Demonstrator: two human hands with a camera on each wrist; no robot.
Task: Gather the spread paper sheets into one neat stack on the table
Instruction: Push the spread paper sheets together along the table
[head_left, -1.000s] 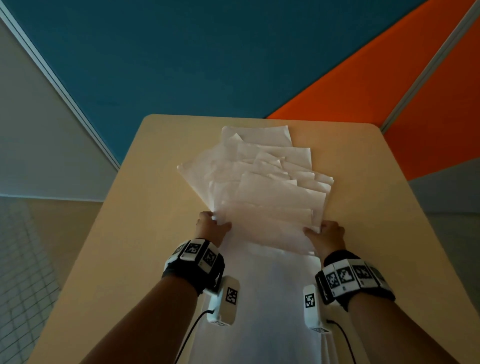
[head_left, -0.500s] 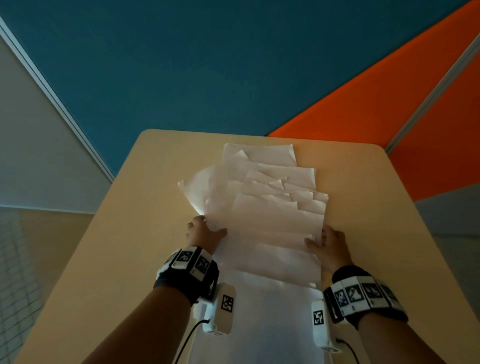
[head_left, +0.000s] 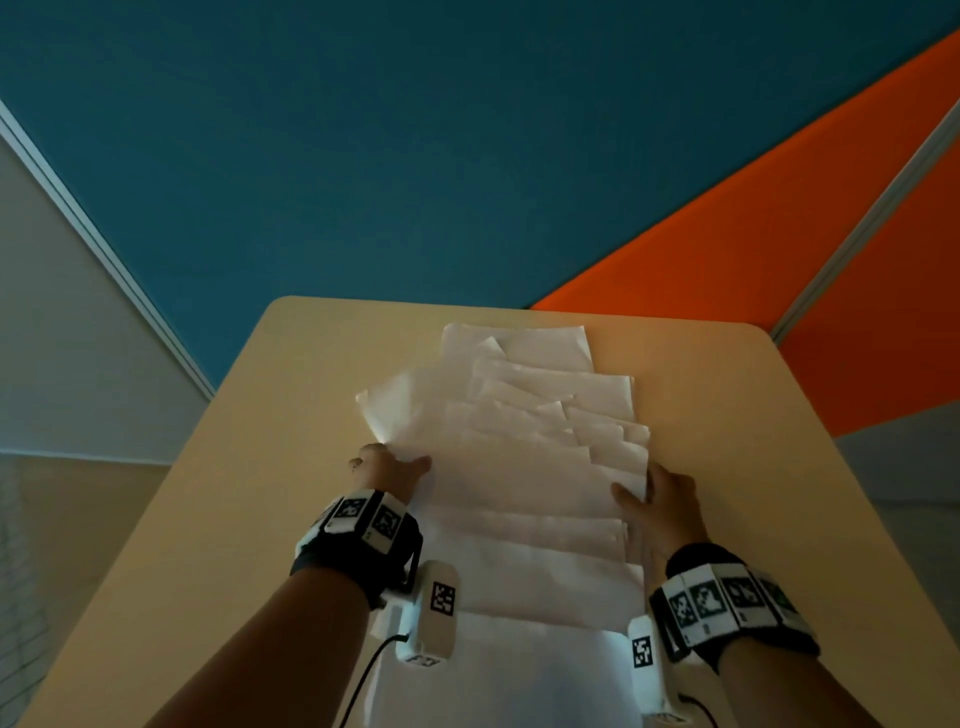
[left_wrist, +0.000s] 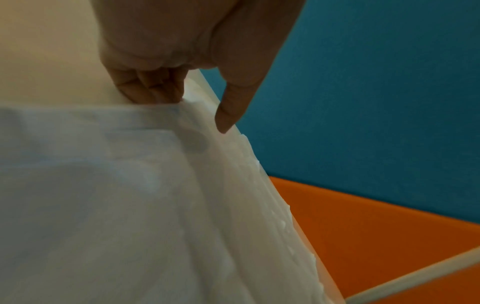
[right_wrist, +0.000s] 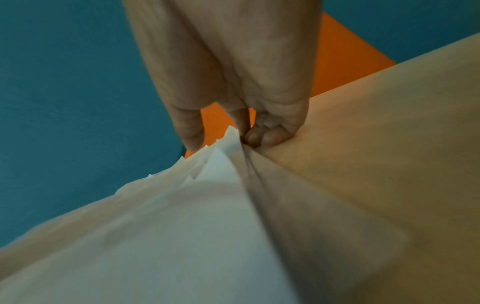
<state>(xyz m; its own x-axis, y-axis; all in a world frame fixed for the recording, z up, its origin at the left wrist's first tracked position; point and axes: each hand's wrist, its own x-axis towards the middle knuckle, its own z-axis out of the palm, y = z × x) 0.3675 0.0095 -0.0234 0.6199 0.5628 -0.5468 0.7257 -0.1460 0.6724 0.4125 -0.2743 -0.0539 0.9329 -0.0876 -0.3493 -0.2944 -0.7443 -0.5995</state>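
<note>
Several white paper sheets (head_left: 519, 467) lie fanned in an overlapping row down the middle of the beige table (head_left: 260, 493). My left hand (head_left: 387, 467) holds the row's left edge. In the left wrist view its fingers (left_wrist: 150, 92) curl down at the edge of the sheets (left_wrist: 130, 205), and the thumb (left_wrist: 228, 115) reaches over the top. My right hand (head_left: 662, 499) holds the right edge. Its curled fingers (right_wrist: 267, 135) are tucked against the staggered sheet corners (right_wrist: 223, 156), with the thumb (right_wrist: 191, 131) on top. The nearest sheets run out of view below.
The table's far edge (head_left: 519, 306) meets blue (head_left: 467, 156) and orange (head_left: 727, 291) partition panels. Bare tabletop lies to the left and right (head_left: 779, 441) of the sheets. Wrist cameras with cables hang under both forearms.
Both hands have slid forward along the sides of the row, from the near sheets to about its middle. The sheets look slightly more bunched together.
</note>
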